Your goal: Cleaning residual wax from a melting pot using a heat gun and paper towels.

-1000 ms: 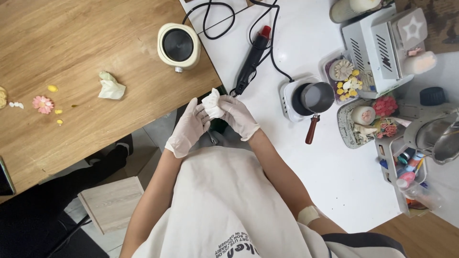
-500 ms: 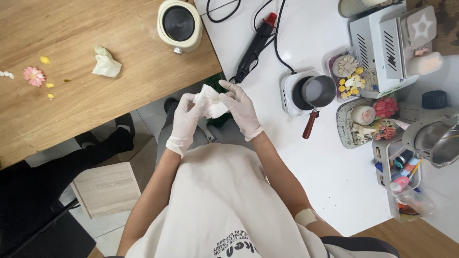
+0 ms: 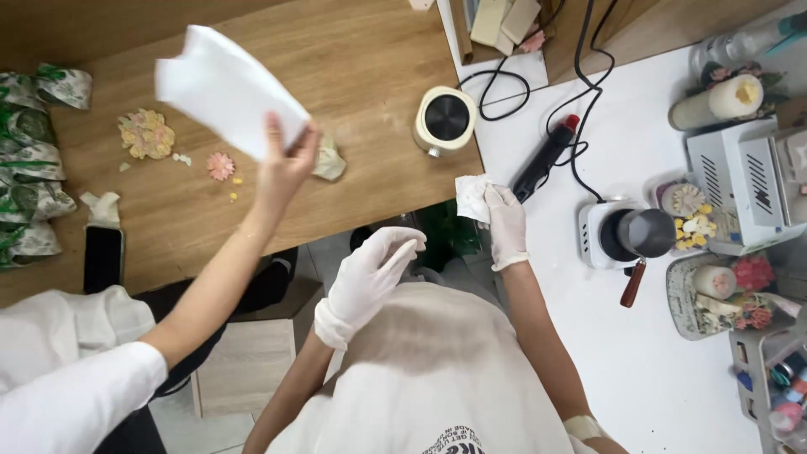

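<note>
My right hand [image 3: 507,225], in a white glove, holds a crumpled white tissue [image 3: 472,198] at the near edge of the white table [image 3: 639,353]. In front of my chest, over the gap between the tables, my gloved left hand [image 3: 370,273] is empty with loosely spread fingers. From the left, another person's bare hand [image 3: 286,164] reaches over the wooden table [image 3: 353,92] and holds up a white sheet of paper [image 3: 227,88].
A cream round pot [image 3: 444,120] stands at the wooden table's corner. A black power strip [image 3: 545,156], a small hotplate with a dark pan [image 3: 643,234], trays of flower-shaped pieces [image 3: 714,294] and a white machine [image 3: 744,181] crowd the white table. A phone [image 3: 103,257] lies at left.
My left hand has let go of the tissue and dropped toward my chest. My right hand keeps the tissue. Another person's arm has come in from the left holding a white sheet.
</note>
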